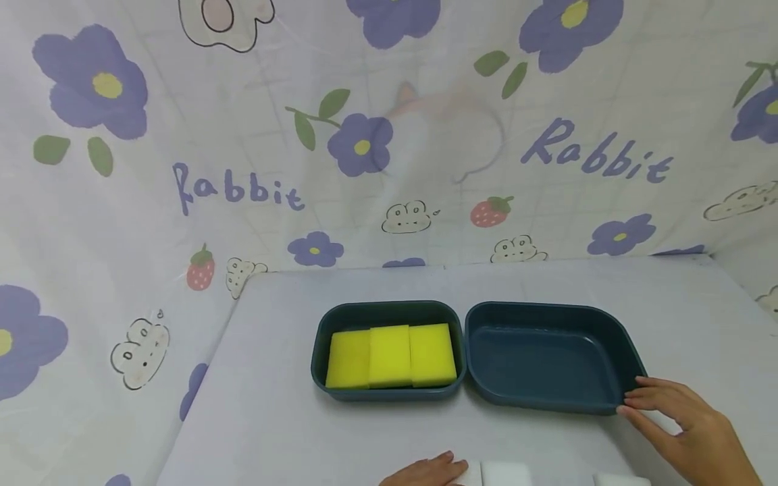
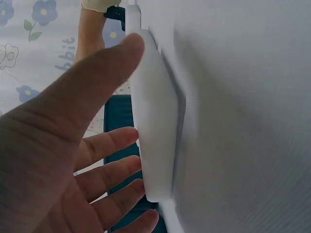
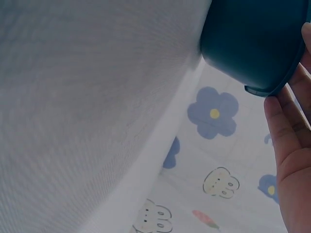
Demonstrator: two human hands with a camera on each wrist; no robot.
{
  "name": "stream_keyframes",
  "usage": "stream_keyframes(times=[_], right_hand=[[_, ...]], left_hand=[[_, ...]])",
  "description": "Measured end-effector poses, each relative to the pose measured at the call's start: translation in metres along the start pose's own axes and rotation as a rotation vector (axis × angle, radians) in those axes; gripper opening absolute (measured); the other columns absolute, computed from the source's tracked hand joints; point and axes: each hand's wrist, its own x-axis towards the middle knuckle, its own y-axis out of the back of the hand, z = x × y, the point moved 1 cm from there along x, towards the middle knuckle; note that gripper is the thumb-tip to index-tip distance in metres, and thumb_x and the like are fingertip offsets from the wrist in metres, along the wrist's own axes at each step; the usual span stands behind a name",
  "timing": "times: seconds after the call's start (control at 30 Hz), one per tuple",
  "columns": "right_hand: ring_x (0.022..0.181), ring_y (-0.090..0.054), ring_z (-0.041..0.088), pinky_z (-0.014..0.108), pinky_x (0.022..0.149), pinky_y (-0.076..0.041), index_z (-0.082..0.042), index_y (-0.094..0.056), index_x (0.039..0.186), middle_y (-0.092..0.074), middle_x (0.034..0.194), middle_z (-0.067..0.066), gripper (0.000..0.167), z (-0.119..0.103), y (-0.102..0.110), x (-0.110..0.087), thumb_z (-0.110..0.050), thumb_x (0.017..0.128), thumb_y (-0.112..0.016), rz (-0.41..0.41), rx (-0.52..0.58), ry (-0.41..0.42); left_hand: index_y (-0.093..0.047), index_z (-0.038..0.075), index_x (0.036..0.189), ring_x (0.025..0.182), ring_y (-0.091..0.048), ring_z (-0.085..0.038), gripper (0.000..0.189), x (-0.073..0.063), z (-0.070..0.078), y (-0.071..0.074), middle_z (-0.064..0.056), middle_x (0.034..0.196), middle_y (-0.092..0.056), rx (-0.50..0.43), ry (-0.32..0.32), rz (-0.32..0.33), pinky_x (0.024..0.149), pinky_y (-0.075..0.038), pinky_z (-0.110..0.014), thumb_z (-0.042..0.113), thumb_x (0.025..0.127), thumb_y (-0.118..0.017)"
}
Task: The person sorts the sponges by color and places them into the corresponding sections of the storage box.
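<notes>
My right hand [image 1: 699, 422] has its thumb and fingertips at the near right corner of a dark teal box [image 1: 547, 354], pinching its rim. In the right wrist view the fingers [image 3: 282, 126] meet the rim of that box [image 3: 252, 43]. Only bare floor shows inside it. My left hand [image 1: 425, 470] is at the bottom edge, its fingers extended and touching a white block [image 1: 468, 474]. In the left wrist view, the thumb and spread fingertips of the left hand [image 2: 92, 131] rest against the white block [image 2: 158, 121], which has rounded edges.
A second teal box [image 1: 389, 393], left of the first, contains yellow sponges [image 1: 390, 356] side by side. More white blocks [image 1: 504, 474] lie at the near table edge, partly cut off. Behind the white tabletop [image 1: 273, 378] hangs a flower-printed curtain [image 1: 243, 135].
</notes>
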Motion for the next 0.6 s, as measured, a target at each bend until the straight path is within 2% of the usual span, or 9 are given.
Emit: stream_keyframes(times=[0.07, 0.17, 0.2, 0.27, 0.33, 0.4, 0.5, 0.53, 0.6], right_hand=[[0.098, -0.059, 0.034, -0.005, 0.09, -0.016, -0.005, -0.077, 0.084, -0.072, 0.097, 0.015, 0.029, -0.001, 0.0, 0.0, 0.0, 0.06, -0.091, -0.006, -0.004, -0.012], [0.098, -0.06, 0.036, -0.005, 0.09, -0.015, -0.004, -0.077, 0.084, -0.072, 0.096, 0.015, 0.029, -0.001, 0.001, -0.001, 0.0, 0.059, -0.091, -0.005, -0.01, -0.015], [0.098, -0.06, 0.036, -0.005, 0.09, -0.015, -0.004, -0.077, 0.084, -0.072, 0.096, 0.016, 0.029, -0.001, 0.001, -0.001, 0.0, 0.059, -0.091, -0.003, -0.009, -0.015], [0.097, -0.059, 0.035, -0.005, 0.09, -0.016, -0.004, -0.077, 0.084, -0.072, 0.096, 0.015, 0.029, 0.0, 0.001, -0.001, 0.001, 0.058, -0.091, 0.004, -0.006, -0.006], [0.097, -0.059, 0.034, -0.005, 0.09, -0.016, -0.004, -0.077, 0.084, -0.072, 0.096, 0.015, 0.029, 0.0, 0.001, 0.0, 0.001, 0.058, -0.091, 0.004, -0.003, -0.007], [0.097, -0.059, 0.035, -0.005, 0.089, -0.016, -0.004, -0.077, 0.084, -0.072, 0.097, 0.016, 0.029, 0.0, 0.0, -0.001, 0.0, 0.059, -0.091, -0.005, -0.002, -0.017], [0.098, -0.06, 0.036, -0.005, 0.088, -0.015, -0.004, -0.077, 0.084, -0.072, 0.096, 0.016, 0.027, -0.001, 0.0, -0.001, -0.001, 0.061, -0.091, -0.019, -0.003, -0.031], [0.098, -0.061, 0.036, -0.005, 0.088, -0.016, -0.004, -0.077, 0.085, -0.072, 0.096, 0.016, 0.027, -0.001, -0.001, -0.001, -0.001, 0.061, -0.091, -0.02, -0.002, -0.031], [0.098, -0.061, 0.036, -0.005, 0.087, -0.016, -0.004, -0.077, 0.084, -0.072, 0.096, 0.015, 0.027, 0.0, -0.001, 0.0, -0.002, 0.061, -0.091, -0.022, -0.002, -0.028]], left_hand=[[-0.053, 0.008, 0.144, 0.143, -0.036, -0.017, 0.052, 0.003, -0.003, -0.002, -0.001, 0.156, -0.04, 0.007, -0.004, 0.003, 0.108, -0.038, -0.03, 0.04, 0.104, -0.054], [-0.06, 0.013, 0.135, 0.142, -0.037, -0.017, 0.042, 0.005, -0.003, -0.002, 0.001, 0.155, -0.041, -0.029, 0.007, 0.009, 0.108, -0.039, -0.033, 0.04, 0.103, -0.055], [-0.061, 0.014, 0.133, 0.142, -0.037, -0.017, 0.04, 0.006, -0.003, -0.001, 0.001, 0.155, -0.042, -0.045, 0.019, 0.001, 0.108, -0.039, -0.033, 0.04, 0.103, -0.055], [-0.061, 0.017, 0.129, 0.141, -0.038, -0.017, 0.037, 0.006, -0.002, -0.002, 0.0, 0.154, -0.042, -0.047, 0.016, 0.036, 0.108, -0.039, -0.034, 0.043, 0.103, -0.055], [-0.06, 0.019, 0.126, 0.141, -0.039, -0.017, 0.035, 0.007, 0.0, -0.003, 0.0, 0.154, -0.042, -0.076, 0.04, 0.046, 0.109, -0.038, -0.035, 0.045, 0.104, -0.051], [-0.059, 0.021, 0.124, 0.139, -0.041, -0.017, 0.034, 0.003, 0.004, -0.006, -0.002, 0.153, -0.043, -0.038, 0.016, 0.139, 0.108, -0.04, -0.035, 0.047, 0.104, -0.048], [-0.06, 0.021, 0.121, 0.137, -0.044, -0.017, 0.038, -0.004, 0.011, -0.012, -0.006, 0.151, -0.045, 0.014, -0.033, 0.324, 0.106, -0.043, -0.036, 0.051, 0.104, -0.045], [-0.059, 0.021, 0.121, 0.136, -0.045, -0.017, 0.038, -0.008, 0.014, -0.014, -0.007, 0.15, -0.046, 0.062, -0.067, 0.406, 0.105, -0.044, -0.036, 0.053, 0.103, -0.048], [-0.06, 0.021, 0.119, 0.135, -0.045, -0.017, 0.039, -0.01, 0.016, -0.015, -0.005, 0.146, -0.049, 0.059, -0.111, 0.499, 0.104, -0.044, -0.035, 0.054, 0.102, -0.05]])
